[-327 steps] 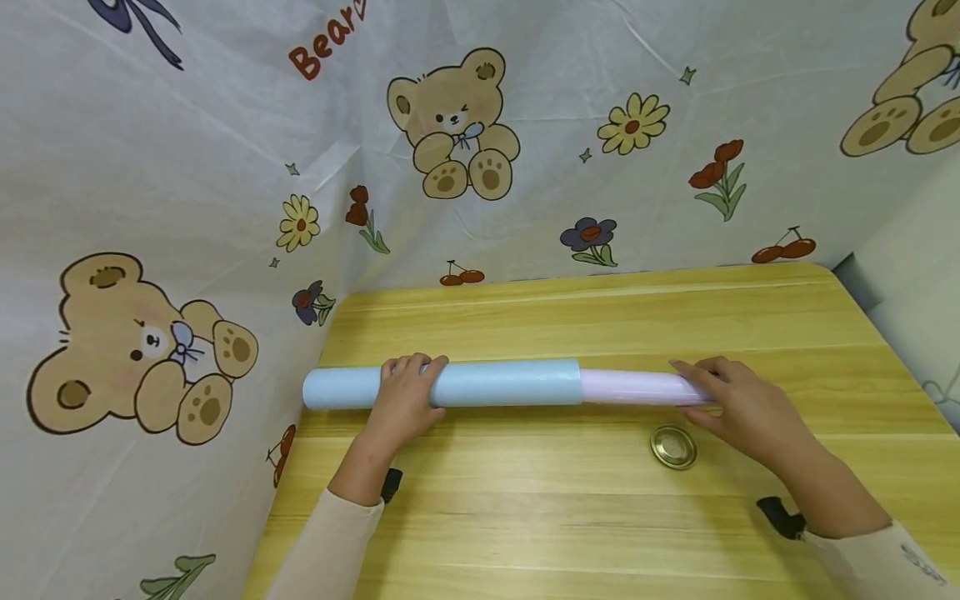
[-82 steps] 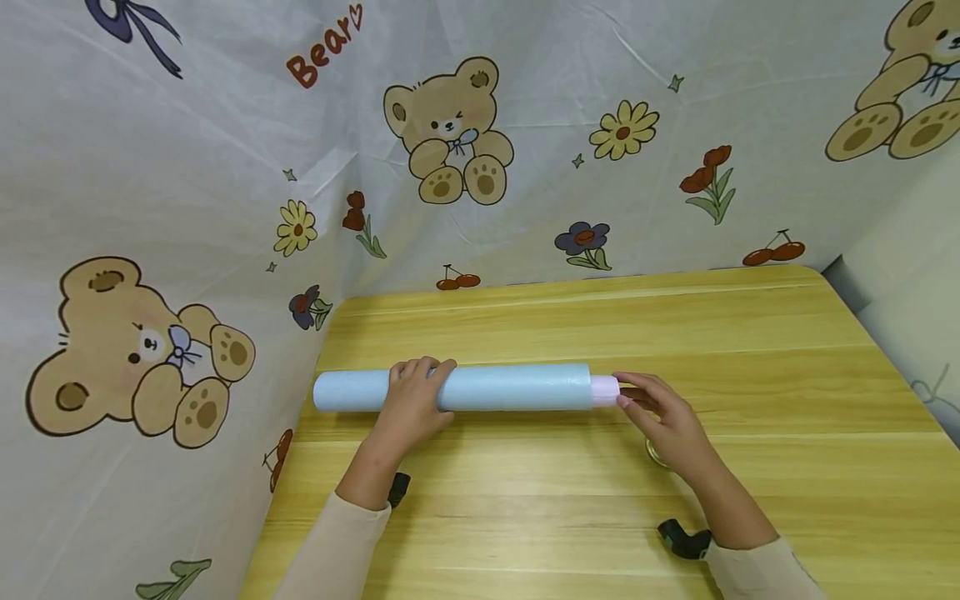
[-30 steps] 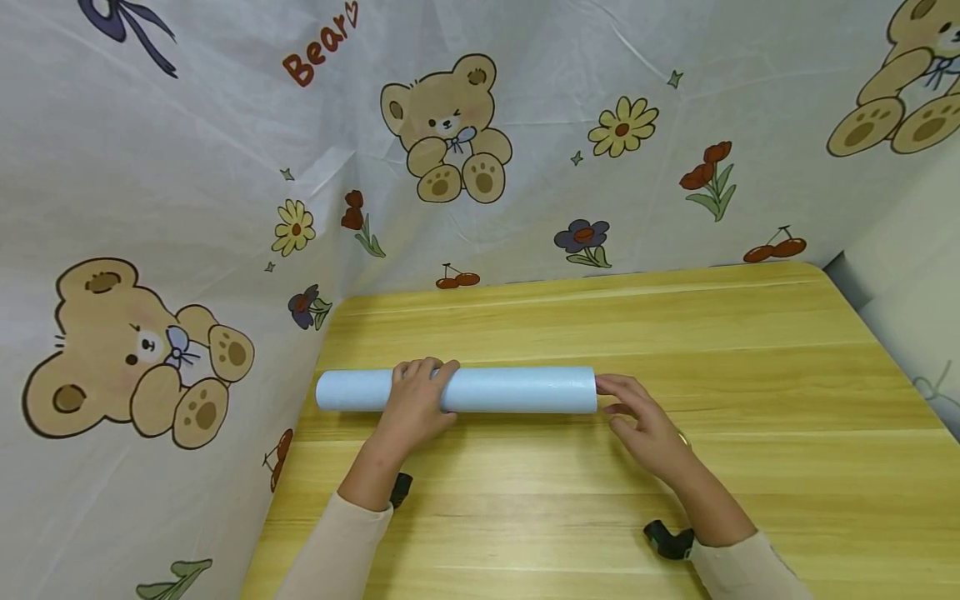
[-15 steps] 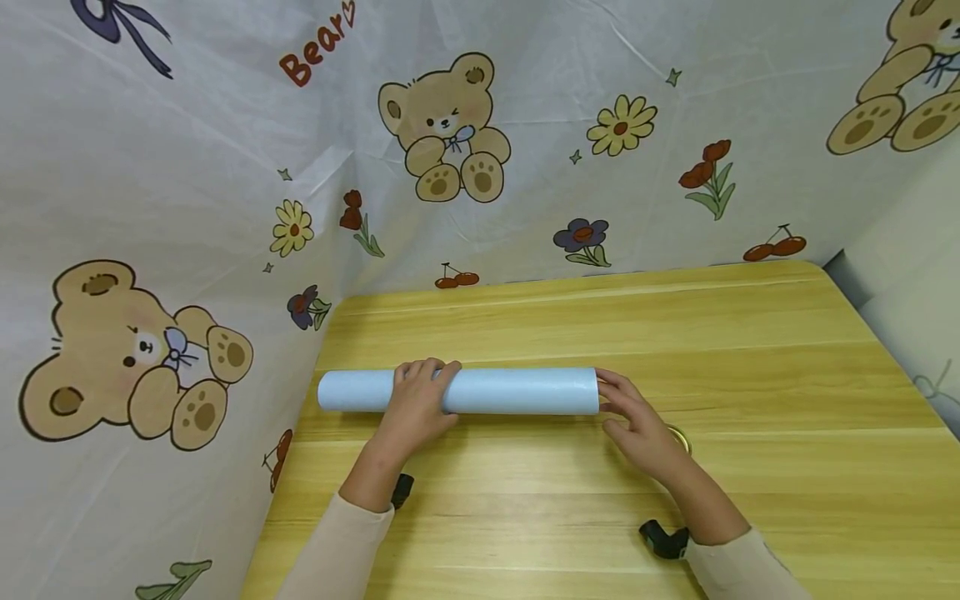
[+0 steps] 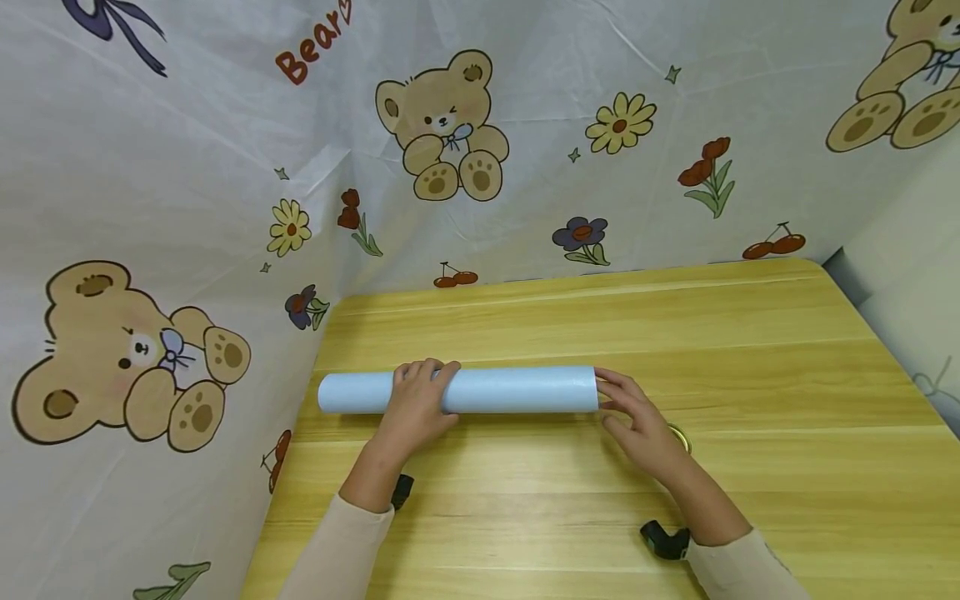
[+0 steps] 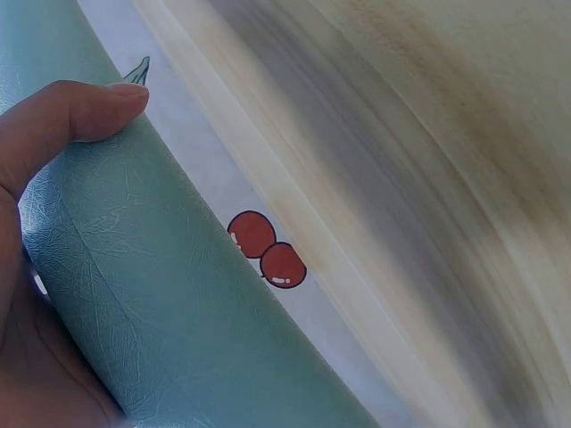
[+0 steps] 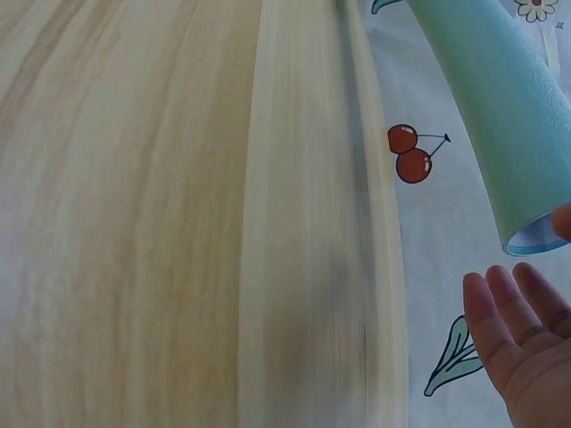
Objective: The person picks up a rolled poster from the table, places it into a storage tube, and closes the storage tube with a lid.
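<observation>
A long light blue tube [image 5: 525, 390] lies crosswise above the wooden table in the head view. My left hand [image 5: 416, 408] grips it left of the middle, with the thumb [image 6: 111, 109] laid over its textured surface in the left wrist view. At the tube's right end is my right hand [image 5: 637, 425], its fingers extended and a fingertip right at the rim. The right wrist view shows the hollow mouth [image 7: 533, 236] of the tube, with several fingers [image 7: 491, 308] straight beside it. No pink roll shows outside the tube.
A small gold-coloured round lid [image 5: 681, 438] lies on the table, mostly hidden behind the right hand. The wooden table [image 5: 750, 350] meets a white cloth [image 5: 525, 50] printed with bears and flowers at the back and left.
The pink roll that stuck out on the right slid leftward into the blue tube and out of sight. My right hand followed it left to the tube's end; over the last half second little moved.
</observation>
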{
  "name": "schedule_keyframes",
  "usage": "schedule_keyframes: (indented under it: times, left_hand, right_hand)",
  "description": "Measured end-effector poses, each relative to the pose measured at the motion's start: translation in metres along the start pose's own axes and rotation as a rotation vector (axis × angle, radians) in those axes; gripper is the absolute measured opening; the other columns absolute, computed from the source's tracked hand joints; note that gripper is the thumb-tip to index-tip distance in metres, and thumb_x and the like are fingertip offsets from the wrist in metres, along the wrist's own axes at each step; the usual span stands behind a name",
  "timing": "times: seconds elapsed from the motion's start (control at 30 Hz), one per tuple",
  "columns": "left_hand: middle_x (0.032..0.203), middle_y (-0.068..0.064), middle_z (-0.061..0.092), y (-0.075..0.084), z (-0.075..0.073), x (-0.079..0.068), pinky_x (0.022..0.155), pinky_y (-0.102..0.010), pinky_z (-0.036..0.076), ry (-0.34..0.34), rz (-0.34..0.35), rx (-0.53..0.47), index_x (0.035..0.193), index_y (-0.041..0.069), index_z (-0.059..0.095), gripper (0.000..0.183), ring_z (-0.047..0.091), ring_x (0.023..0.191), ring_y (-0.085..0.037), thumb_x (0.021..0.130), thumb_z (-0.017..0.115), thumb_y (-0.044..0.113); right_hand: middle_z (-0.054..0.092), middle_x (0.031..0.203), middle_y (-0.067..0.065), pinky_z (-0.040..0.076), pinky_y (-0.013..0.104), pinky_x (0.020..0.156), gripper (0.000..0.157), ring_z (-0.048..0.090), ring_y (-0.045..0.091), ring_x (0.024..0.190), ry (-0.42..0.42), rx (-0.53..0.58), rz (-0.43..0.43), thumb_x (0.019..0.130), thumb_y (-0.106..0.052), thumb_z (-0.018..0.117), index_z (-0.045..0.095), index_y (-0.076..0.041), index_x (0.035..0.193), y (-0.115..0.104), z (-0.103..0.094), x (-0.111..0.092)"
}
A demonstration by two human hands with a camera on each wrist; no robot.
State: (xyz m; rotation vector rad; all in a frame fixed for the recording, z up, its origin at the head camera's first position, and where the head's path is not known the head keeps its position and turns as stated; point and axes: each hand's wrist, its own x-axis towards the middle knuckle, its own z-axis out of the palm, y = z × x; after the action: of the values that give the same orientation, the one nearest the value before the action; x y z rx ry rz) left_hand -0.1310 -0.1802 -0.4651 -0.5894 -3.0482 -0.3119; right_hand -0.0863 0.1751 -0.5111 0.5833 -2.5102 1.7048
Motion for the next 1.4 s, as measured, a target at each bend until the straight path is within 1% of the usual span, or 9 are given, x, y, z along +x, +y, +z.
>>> schedule_keyframes:
  times: [0.2, 0.43, 0.53, 0.6, 0.7, 0.83, 0.93, 1.1, 1.4]
  left_hand:
    - [0.134, -0.010, 0.058, -0.003, 0.000, -0.001, 0.111, -0.058, 0.032, -0.003, -0.012, 0.002, 0.146, 0.020, 0.052, 0.082, 0.053, 0.128, -0.034, 0.074, 0.091, 0.029]
    - [0.134, -0.010, 0.058, -0.005, -0.001, -0.001, 0.112, -0.058, 0.031, -0.006, -0.020, 0.000, 0.146, 0.019, 0.052, 0.082, 0.052, 0.128, -0.035, 0.074, 0.091, 0.029]
    - [0.134, -0.010, 0.058, -0.006, -0.001, -0.002, 0.112, -0.058, 0.031, -0.007, -0.024, -0.006, 0.146, 0.019, 0.052, 0.082, 0.052, 0.128, -0.035, 0.074, 0.091, 0.028]
    - [0.134, -0.010, 0.058, -0.006, -0.001, -0.002, 0.113, -0.058, 0.031, -0.009, -0.027, -0.008, 0.146, 0.020, 0.052, 0.082, 0.052, 0.129, -0.035, 0.074, 0.091, 0.029]
    - [0.134, -0.010, 0.058, -0.007, 0.000, -0.002, 0.113, -0.058, 0.030, -0.005, -0.027, -0.008, 0.146, 0.020, 0.052, 0.082, 0.052, 0.129, -0.035, 0.074, 0.091, 0.028]
    - [0.133, -0.010, 0.059, -0.008, 0.001, -0.001, 0.112, -0.058, 0.031, 0.001, -0.025, 0.001, 0.145, 0.019, 0.052, 0.081, 0.052, 0.129, -0.034, 0.074, 0.090, 0.028]
    - [0.134, -0.010, 0.059, -0.008, 0.001, -0.001, 0.112, -0.059, 0.031, -0.001, -0.027, 0.000, 0.146, 0.019, 0.052, 0.081, 0.052, 0.129, -0.035, 0.075, 0.090, 0.028]
    - [0.134, -0.010, 0.059, -0.009, 0.001, -0.001, 0.112, -0.058, 0.031, -0.002, -0.030, 0.000, 0.146, 0.018, 0.052, 0.081, 0.052, 0.129, -0.034, 0.075, 0.089, 0.028]
    - [0.134, -0.010, 0.059, -0.010, 0.002, 0.000, 0.113, -0.058, 0.030, 0.004, -0.033, -0.007, 0.146, 0.019, 0.053, 0.081, 0.053, 0.128, -0.034, 0.075, 0.090, 0.027]
  right_hand:
    - [0.048, 0.147, 0.017, 0.050, 0.020, 0.098, 0.051, 0.044, -0.003, 0.131, 0.066, -0.029, -0.077, 0.097, 0.011, 0.054, 0.053, -0.005, 0.145, 0.001, -0.005, 0.000]
    - [0.053, 0.142, 0.013, 0.049, 0.016, 0.098, 0.051, 0.048, 0.000, 0.126, 0.102, -0.054, -0.024, 0.097, 0.008, 0.058, 0.053, -0.008, 0.144, 0.006, -0.015, -0.004]
    - [0.052, 0.142, 0.011, 0.047, 0.013, 0.099, 0.048, 0.047, -0.001, 0.126, 0.103, -0.108, 0.006, 0.098, 0.003, 0.060, 0.053, -0.009, 0.144, 0.009, -0.018, -0.006]
    - [0.052, 0.142, 0.011, 0.044, 0.011, 0.099, 0.048, 0.048, 0.005, 0.126, 0.096, -0.155, 0.031, 0.098, -0.001, 0.061, 0.053, -0.010, 0.144, 0.010, -0.020, -0.007]
    - [0.051, 0.143, 0.012, 0.044, 0.021, 0.101, 0.048, 0.049, 0.019, 0.128, 0.078, -0.226, 0.078, 0.098, -0.008, 0.065, 0.053, -0.010, 0.145, 0.009, -0.022, -0.010]
    - [0.048, 0.144, 0.018, 0.045, 0.054, 0.103, 0.051, 0.048, 0.039, 0.130, 0.035, -0.273, 0.154, 0.098, -0.018, 0.068, 0.051, -0.007, 0.145, 0.007, -0.027, -0.012]
    - [0.044, 0.145, 0.022, 0.043, 0.069, 0.099, 0.056, 0.045, 0.048, 0.132, -0.005, -0.297, 0.206, 0.098, -0.025, 0.068, 0.050, -0.003, 0.145, 0.007, -0.032, -0.015]
    - [0.042, 0.146, 0.026, 0.042, 0.070, 0.100, 0.065, 0.041, 0.051, 0.133, -0.059, -0.360, 0.270, 0.095, -0.032, 0.071, 0.047, -0.002, 0.148, 0.012, -0.041, -0.019]
    - [0.045, 0.143, 0.032, 0.041, 0.072, 0.098, 0.077, 0.041, 0.055, 0.129, -0.123, -0.476, 0.309, 0.088, -0.034, 0.078, 0.045, -0.001, 0.149, 0.018, -0.050, -0.027]
